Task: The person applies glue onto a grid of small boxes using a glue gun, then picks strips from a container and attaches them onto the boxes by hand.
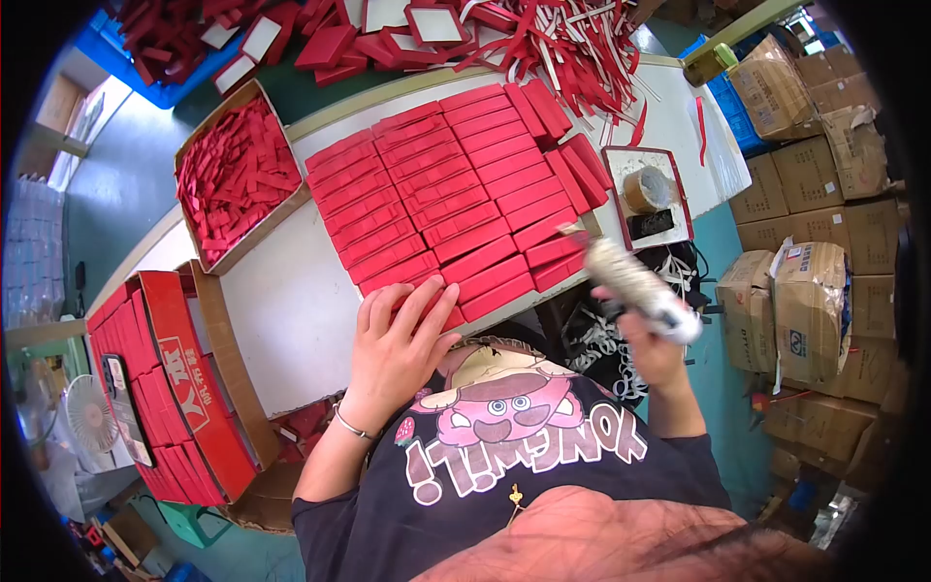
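Note:
Rows of red boxes [436,184] lie packed side by side on the white table [276,310]. My left hand [400,339] rests on the near edge of these boxes, fingers spread and slightly bent, with a bracelet on the wrist. At the right, my right hand [648,344] is wrapped round a glue gun [635,286] with a whitish, wrapped body. The tool is blurred, and its tip points up and left toward the right end of the box rows. Several red boxes stand tilted [580,173] at that end.
A carton of red strips [238,179] sits at the left, above a red carton of boxes [179,378] with a phone [126,407]. Red and white ribbons [562,58] heap at the back. A tray [645,194] holds a tape roll. Cardboard cartons [810,291] stack at the right.

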`<state>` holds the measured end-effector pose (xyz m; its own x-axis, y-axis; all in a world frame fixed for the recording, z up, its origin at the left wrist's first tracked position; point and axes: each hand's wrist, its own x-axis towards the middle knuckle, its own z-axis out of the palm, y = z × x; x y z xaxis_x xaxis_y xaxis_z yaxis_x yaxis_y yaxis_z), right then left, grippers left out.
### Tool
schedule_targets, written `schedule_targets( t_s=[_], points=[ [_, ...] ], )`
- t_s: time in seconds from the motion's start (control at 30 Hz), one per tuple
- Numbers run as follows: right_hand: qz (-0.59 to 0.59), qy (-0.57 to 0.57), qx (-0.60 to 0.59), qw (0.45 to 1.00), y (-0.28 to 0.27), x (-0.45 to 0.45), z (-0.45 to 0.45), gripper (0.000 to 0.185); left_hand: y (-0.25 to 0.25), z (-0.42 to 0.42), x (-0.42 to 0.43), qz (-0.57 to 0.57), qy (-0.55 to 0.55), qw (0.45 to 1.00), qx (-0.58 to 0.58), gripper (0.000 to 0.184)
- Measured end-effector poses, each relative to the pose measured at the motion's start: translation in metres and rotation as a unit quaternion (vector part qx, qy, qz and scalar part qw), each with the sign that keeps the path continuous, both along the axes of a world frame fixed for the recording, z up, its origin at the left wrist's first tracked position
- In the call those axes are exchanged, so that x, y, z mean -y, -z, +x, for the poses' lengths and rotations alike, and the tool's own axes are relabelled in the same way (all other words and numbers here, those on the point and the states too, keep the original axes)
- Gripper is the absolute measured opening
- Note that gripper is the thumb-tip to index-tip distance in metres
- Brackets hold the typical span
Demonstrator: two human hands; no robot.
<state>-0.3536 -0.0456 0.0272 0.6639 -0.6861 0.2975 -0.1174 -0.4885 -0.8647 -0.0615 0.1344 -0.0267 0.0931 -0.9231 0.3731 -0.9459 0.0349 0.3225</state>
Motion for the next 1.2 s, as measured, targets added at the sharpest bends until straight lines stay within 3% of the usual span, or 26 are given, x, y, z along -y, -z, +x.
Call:
schedule_targets(
  t_s=[0.07,0.3,0.7,0.93,1.2],
  points=[
    [-0.032,-0.061,-0.097,0.993,-0.011,-0.005,0.031,0.030,-0.003,0.000,0.001,-0.001,-0.003,1.000,-0.004,0.060],
    [-0.132,-0.111,-0.171,0.970,-0.006,-0.009,0.071,0.027,-0.008,0.003,0.007,0.027,-0.015,0.999,-0.018,0.071],
    [-0.115,-0.105,-0.211,0.965,-0.017,-0.005,0.075,0.020,-0.004,-0.001,0.006,0.029,-0.018,0.999,0.001,0.071],
    [-0.032,-0.021,-0.220,0.975,-0.023,-0.002,0.060,0.016,-0.006,-0.003,0.006,0.030,-0.022,0.999,0.001,0.069],
    [-0.039,-0.001,-0.258,0.965,-0.043,0.005,0.051,0.019,-0.014,-0.008,0.008,0.032,-0.022,0.999,-0.004,0.068]
  ],
)
